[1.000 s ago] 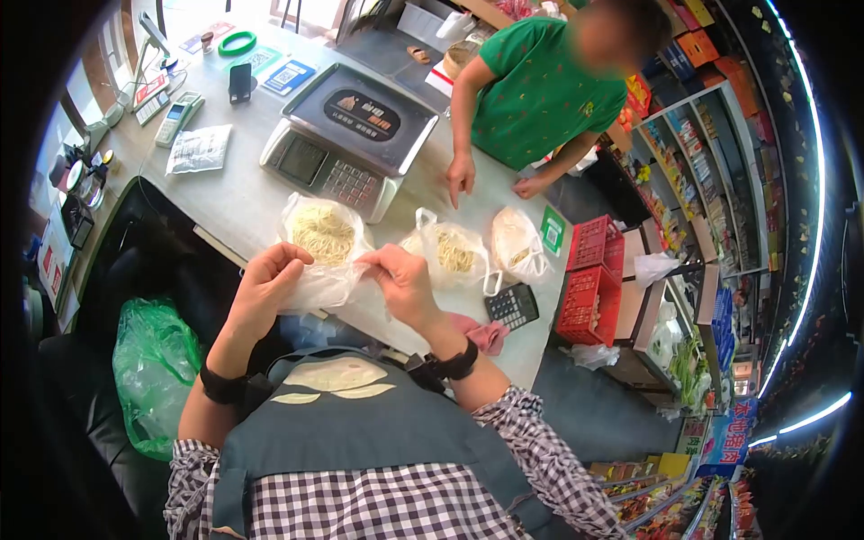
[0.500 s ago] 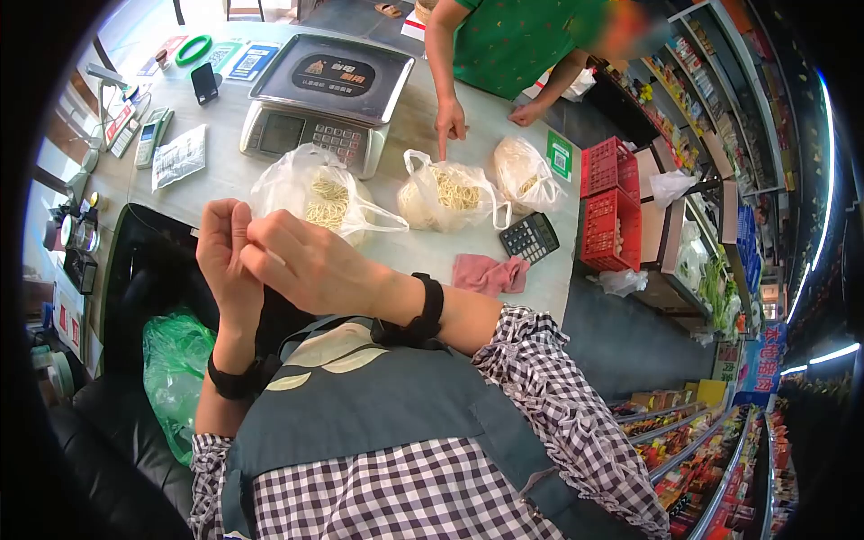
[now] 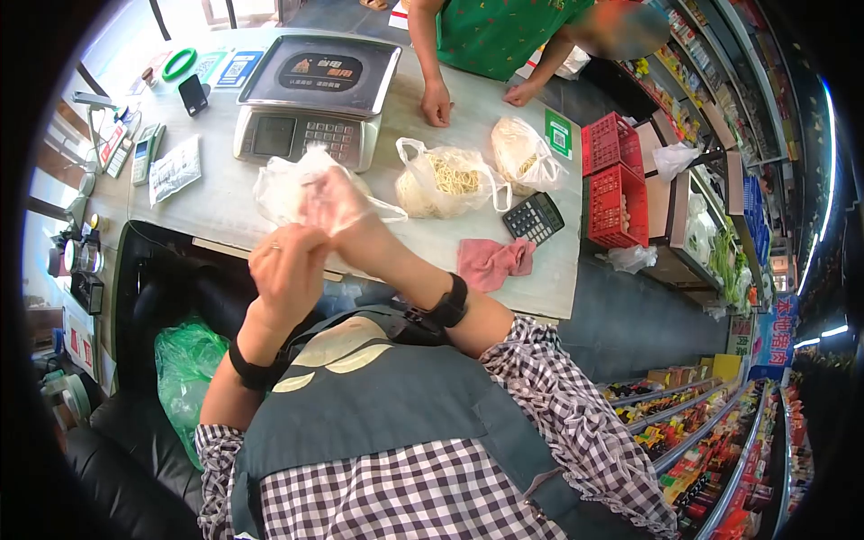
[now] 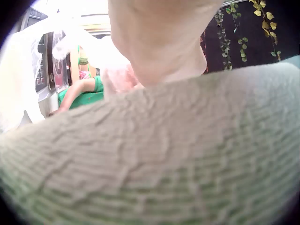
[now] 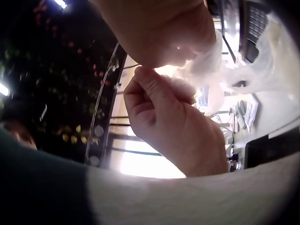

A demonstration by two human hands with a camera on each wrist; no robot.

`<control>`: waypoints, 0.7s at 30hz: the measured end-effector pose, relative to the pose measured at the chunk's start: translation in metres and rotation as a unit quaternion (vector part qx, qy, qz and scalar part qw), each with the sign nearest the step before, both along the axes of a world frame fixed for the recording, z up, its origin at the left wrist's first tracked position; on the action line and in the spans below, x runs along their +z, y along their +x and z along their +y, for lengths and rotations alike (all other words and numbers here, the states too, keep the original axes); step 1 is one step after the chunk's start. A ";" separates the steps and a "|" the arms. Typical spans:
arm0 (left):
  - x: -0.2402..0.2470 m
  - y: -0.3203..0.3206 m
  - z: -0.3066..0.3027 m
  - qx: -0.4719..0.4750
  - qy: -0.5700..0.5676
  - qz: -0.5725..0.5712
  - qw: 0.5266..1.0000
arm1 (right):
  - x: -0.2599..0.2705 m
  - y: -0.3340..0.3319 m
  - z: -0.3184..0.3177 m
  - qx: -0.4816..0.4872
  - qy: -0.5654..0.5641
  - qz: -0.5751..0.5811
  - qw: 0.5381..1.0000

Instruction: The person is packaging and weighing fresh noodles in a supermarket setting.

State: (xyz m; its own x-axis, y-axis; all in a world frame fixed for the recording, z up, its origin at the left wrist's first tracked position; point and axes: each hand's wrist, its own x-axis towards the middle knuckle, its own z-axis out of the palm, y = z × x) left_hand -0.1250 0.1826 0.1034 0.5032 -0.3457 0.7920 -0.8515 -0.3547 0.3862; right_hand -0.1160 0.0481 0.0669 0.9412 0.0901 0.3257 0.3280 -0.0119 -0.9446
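Observation:
A white plastic bag of noodles (image 3: 274, 191) stands on the counter in front of the scale. My right hand (image 3: 337, 205), blurred by motion, reaches over this bag and covers its middle. In the right wrist view, thin white plastic (image 5: 211, 65) stretches beside that hand; I cannot tell whether the fingers grip it. My left hand (image 3: 290, 270) is raised at the counter's near edge, just below the right hand. Its fingers curl in, the thumb (image 5: 157, 91) against the forefinger, with nothing visible between them. Another noodle bag (image 3: 450, 180) sits to the right, handles up.
A weighing scale (image 3: 310, 99) stands behind the bags. To the right are a third bag (image 3: 517, 148), a calculator (image 3: 533, 219), a pink cloth (image 3: 493, 263) and red baskets (image 3: 616, 202). A person in a green shirt (image 3: 504, 36) leans at the counter's far side.
The noodle bag went from between my hands to the counter. My hands came together above its near side, then the right moved over it. The other person's pointing finger drew back from the middle bag.

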 end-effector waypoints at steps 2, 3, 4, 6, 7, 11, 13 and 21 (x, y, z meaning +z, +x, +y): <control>-0.005 -0.001 -0.011 -0.030 0.017 -0.006 0.999 | 0.001 0.001 -0.016 0.092 0.214 0.183 0.955; -0.013 -0.001 -0.018 -0.039 0.015 -0.011 0.999 | 0.005 -0.001 -0.024 0.144 0.286 0.111 0.941; -0.014 -0.001 -0.022 -0.057 0.030 -0.003 0.998 | 0.010 -0.005 -0.032 0.192 0.356 0.041 0.913; -0.019 0.000 -0.035 -0.067 0.034 -0.018 0.997 | 0.025 -0.010 -0.038 0.177 0.442 0.095 0.874; -0.017 -0.002 -0.043 -0.084 0.028 -0.012 0.996 | 0.032 -0.012 -0.040 0.147 0.519 0.150 0.828; -0.012 -0.004 -0.059 -0.129 0.043 -0.001 0.991 | 0.037 -0.014 -0.051 0.128 0.520 0.097 0.839; -0.014 -0.003 -0.071 -0.135 0.010 -0.013 0.991 | 0.020 -0.014 -0.065 0.093 0.357 0.072 0.927; 0.003 0.009 -0.093 -0.257 0.097 -0.001 0.962 | -0.004 -0.018 -0.121 -0.221 -0.382 -0.227 0.868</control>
State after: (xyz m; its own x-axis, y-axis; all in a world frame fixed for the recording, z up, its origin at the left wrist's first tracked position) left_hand -0.1157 0.0896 0.1065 0.2245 -0.6901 0.6880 -0.9345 0.0475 0.3527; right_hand -0.1336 -0.0725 0.0630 0.7292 0.1067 0.6759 0.4686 -0.7978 -0.3795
